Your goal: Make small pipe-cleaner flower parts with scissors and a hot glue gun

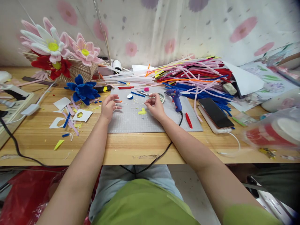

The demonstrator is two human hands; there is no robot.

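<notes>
Over the left edge of the grey cutting mat, my left hand has its fingers spread, with a thin pale strand against them. My right hand is pinched at the mat's middle, its fingertips on a thin pale strand. Between the hands lie yellow scraps and thin pale bits. Scissors lie just behind my right hand, which partly hides them. A white-topped round piece, a pink ring and blue stems are near the mat's back edge.
A blue glue gun and red clip-like piece lie to the right, before a phone. Fuzzy stems are heaped behind. Fuzzy flowers and paper scraps are at left. A black cable crosses the front edge.
</notes>
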